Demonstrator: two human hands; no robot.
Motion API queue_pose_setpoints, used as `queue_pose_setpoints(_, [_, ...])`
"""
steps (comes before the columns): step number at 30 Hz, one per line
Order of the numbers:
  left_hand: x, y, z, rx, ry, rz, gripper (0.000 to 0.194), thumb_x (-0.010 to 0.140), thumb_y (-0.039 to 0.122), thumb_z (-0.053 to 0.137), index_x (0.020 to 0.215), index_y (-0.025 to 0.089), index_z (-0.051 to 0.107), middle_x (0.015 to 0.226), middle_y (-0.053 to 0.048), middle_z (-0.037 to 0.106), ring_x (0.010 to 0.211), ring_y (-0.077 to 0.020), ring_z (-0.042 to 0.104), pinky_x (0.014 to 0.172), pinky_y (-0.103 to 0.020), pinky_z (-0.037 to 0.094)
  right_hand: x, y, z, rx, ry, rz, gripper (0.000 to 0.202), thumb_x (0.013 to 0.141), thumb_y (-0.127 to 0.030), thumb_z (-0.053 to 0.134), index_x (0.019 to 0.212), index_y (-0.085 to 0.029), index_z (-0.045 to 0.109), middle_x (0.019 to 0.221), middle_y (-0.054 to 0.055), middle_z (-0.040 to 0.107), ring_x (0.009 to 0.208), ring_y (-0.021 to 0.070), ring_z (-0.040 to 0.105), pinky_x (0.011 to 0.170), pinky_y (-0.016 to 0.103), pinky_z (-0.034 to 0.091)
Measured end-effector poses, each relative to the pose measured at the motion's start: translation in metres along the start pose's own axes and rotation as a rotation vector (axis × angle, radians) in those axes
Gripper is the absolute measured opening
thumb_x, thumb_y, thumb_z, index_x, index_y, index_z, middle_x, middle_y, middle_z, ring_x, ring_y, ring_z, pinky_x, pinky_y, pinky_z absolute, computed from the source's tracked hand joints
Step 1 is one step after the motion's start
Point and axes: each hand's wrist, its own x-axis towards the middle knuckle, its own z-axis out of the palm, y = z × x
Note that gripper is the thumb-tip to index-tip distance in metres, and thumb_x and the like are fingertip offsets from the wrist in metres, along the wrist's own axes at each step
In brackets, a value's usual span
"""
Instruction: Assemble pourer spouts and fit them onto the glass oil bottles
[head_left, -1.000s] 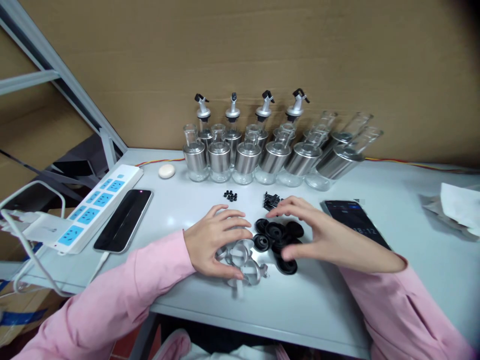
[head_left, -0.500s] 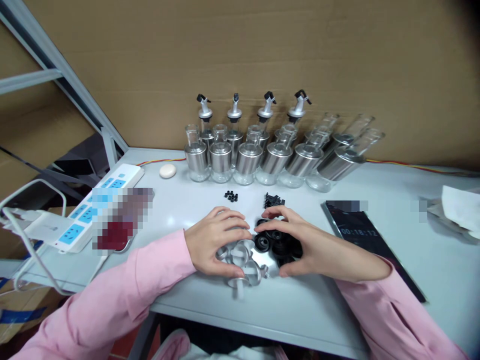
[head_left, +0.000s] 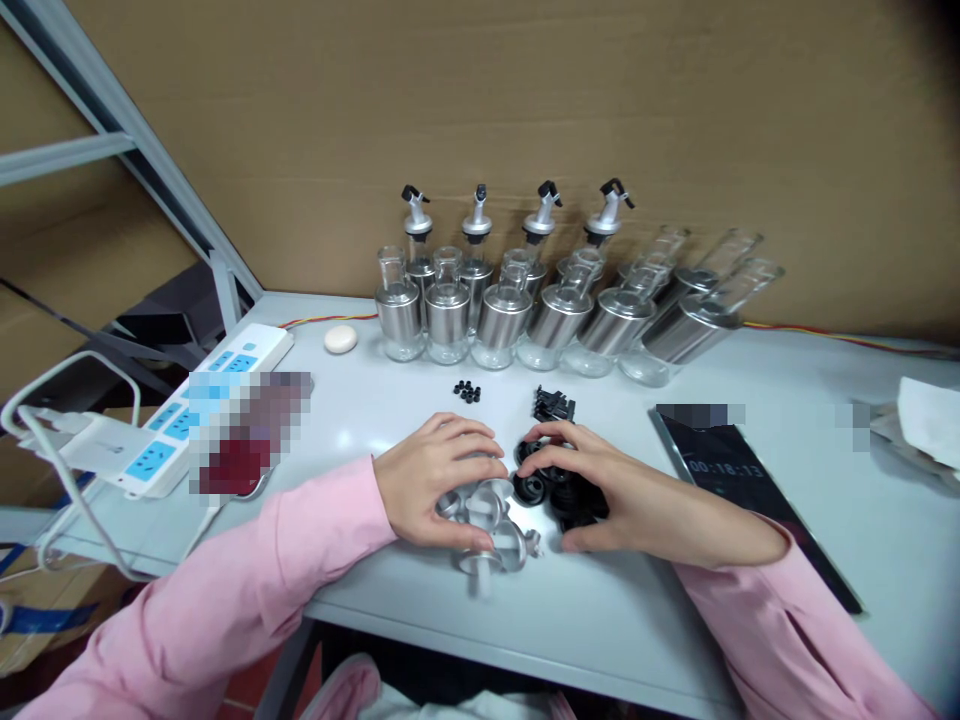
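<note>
Left hand [head_left: 442, 487], fingers slightly spread, curls over silvery parts [head_left: 487, 507]; right hand [head_left: 611, 490], fingers arched apart, cups black discs [head_left: 566, 490] at its nine o'clock. Bottles [head_left: 506, 315] stand at twelve, behind both.

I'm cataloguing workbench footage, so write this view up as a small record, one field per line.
left hand: open, curved over silver parts
right hand: open, curved around black stoppers
small pieces: tiny black caps and thin black pieces, in separate piles beyond the hands
bottles: glass with metal sleeves, at the back; four spouts fitted
right side: phone reading 00:18:13
left side: power strip, white oval object
</note>
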Motion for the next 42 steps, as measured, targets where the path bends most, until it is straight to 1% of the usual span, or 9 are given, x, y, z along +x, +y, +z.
queue_pose_setpoints(6, [0.0003,-0.0002,-0.0001,-0.006,-0.004,-0.012,0.059,0.080,0.066,0.041,0.108,0.017,0.058,0.109,-0.011,0.063,0.112,-0.0280,0.049,0.095,-0.043,0.034,0.0016,-0.0034,0.0007,0.013,0.040,-0.003,0.038,0.067,-0.034,0.070,0.103,-0.027,0.061,0.130,0.006,0.040,0.123,0.0271,0.040,0.102,0.042,0.036])
queue_pose_setpoints(12, [0.0004,0.0002,-0.0015,0.005,-0.027,-0.016,0.056,0.080,0.064,0.043,0.107,0.017,0.059,0.109,-0.011,0.063,0.111,-0.0279,0.050,0.096,-0.044,0.033,0.0005,-0.0031,0.0013,-0.003,0.076,-0.022,0.040,0.069,-0.043,0.070,0.105,-0.028,0.063,0.130,0.007,0.041,0.123,0.0275,0.040,0.103,0.043,0.034])
queue_pose_setpoints(14, [0.0005,0.0002,-0.0017,0.014,-0.027,-0.004,0.054,0.081,0.063,0.044,0.106,0.018,0.058,0.108,-0.010,0.064,0.111,-0.0278,0.050,0.097,-0.044,0.030,0.0013,-0.0026,0.0021,-0.014,0.100,-0.030,0.038,0.071,-0.045,0.068,0.104,-0.027,0.064,0.129,0.008,0.042,0.123,0.0269,0.041,0.104,0.043,0.033])
queue_pose_setpoints(18, [0.0007,0.0003,-0.0015,0.032,-0.020,0.008,0.051,0.081,0.061,0.045,0.106,0.018,0.057,0.108,-0.009,0.064,0.110,-0.0274,0.051,0.098,-0.045,0.027,0.0033,-0.0009,0.0042,0.003,0.128,-0.052,0.028,0.077,-0.043,0.063,0.099,-0.026,0.066,0.125,0.008,0.045,0.120,0.0249,0.044,0.103,0.041,0.033])
queue_pose_setpoints(22, [0.0008,0.0009,-0.0009,0.039,-0.017,-0.001,0.048,0.081,0.059,0.047,0.105,0.018,0.058,0.108,-0.009,0.064,0.110,-0.0265,0.051,0.098,-0.044,0.026,0.0035,-0.0002,0.0043,0.033,0.144,-0.040,0.021,0.080,-0.039,0.060,0.093,-0.025,0.068,0.122,0.008,0.047,0.115,0.0238,0.048,0.101,0.041,0.035])
queue_pose_setpoints(28, [0.0001,0.0017,-0.0011,0.048,-0.035,-0.022,0.044,0.082,0.054,0.047,0.105,0.019,0.058,0.110,-0.009,0.063,0.112,-0.0264,0.050,0.099,-0.044,0.027,0.0043,0.0001,0.0045,0.009,0.176,-0.060,0.022,0.079,-0.038,0.061,0.095,-0.025,0.068,0.120,0.008,0.049,0.115,0.0252,0.047,0.101,0.043,0.036])
queue_pose_setpoints(33, [0.0003,0.0018,-0.0016,0.049,-0.045,-0.035,0.043,0.082,0.053,0.047,0.105,0.019,0.059,0.110,-0.009,0.064,0.111,-0.0265,0.051,0.099,-0.045,0.028,0.0040,0.0009,0.0054,0.023,0.159,-0.053,0.023,0.079,-0.040,0.060,0.095,-0.025,0.068,0.120,0.008,0.048,0.115,0.0249,0.048,0.101,0.043,0.036])
queue_pose_setpoints(39, [-0.0008,0.0004,-0.0008,0.055,-0.037,-0.018,0.043,0.083,0.053,0.047,0.105,0.019,0.058,0.110,-0.009,0.063,0.112,-0.0262,0.051,0.099,-0.044,0.028,0.0035,-0.0012,0.0035,0.016,0.147,-0.036,0.025,0.078,-0.042,0.061,0.097,-0.027,0.067,0.123,0.008,0.046,0.117,0.0253,0.046,0.103,0.043,0.035])
queue_pose_setpoints(42, [-0.0004,0.0003,-0.0013,0.081,-0.037,-0.009,0.043,0.083,0.054,0.046,0.105,0.018,0.058,0.111,-0.009,0.063,0.112,-0.0263,0.051,0.099,-0.045,0.028,0.0031,-0.0030,0.0027,0.006,0.172,-0.041,0.026,0.078,-0.042,0.061,0.098,-0.027,0.068,0.123,0.008,0.047,0.118,0.0262,0.046,0.102,0.044,0.035])
